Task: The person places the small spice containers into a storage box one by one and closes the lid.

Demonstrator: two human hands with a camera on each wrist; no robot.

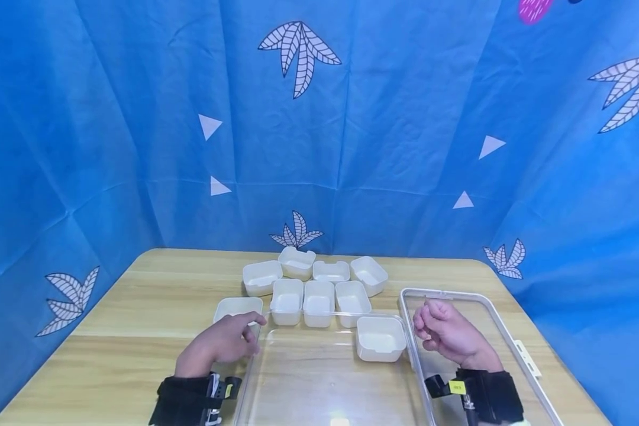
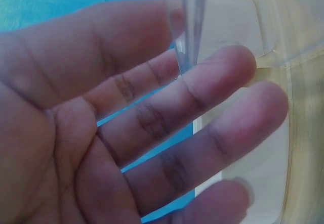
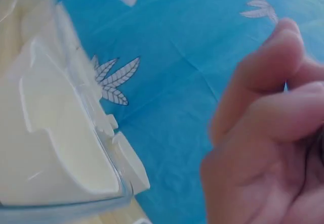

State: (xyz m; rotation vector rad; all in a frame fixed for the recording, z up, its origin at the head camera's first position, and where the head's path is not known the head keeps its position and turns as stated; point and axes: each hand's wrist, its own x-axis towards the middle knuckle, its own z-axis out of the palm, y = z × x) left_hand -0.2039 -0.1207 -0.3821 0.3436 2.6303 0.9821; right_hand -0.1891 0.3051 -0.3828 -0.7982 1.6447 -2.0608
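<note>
A clear plastic box (image 1: pixel 247 393) lies in front of me. One small white container (image 1: pixel 381 340) stands inside it at the far right corner; the same white container (image 3: pixel 71 128) shows through the clear wall in the right wrist view. My left hand (image 1: pixel 225 343) hovers at the box's left wall, fingers (image 2: pixel 212 90) loosely extended and holding nothing. Just beyond it sits another white container (image 1: pixel 238 306), outside the box. My right hand (image 1: pixel 449 331) is raised over the lid, right of the box, its fingers curled with nothing visible in them.
Several white containers (image 1: pixel 319 303) are grouped behind the box, some touching. A clear lid with a white rim (image 1: pixel 503 322) and a side latch (image 1: pixel 527 358) lies on the wooden table (image 1: pixel 112 355) at the right. Blue patterned cloth (image 1: pixel 351 148) hangs behind the table.
</note>
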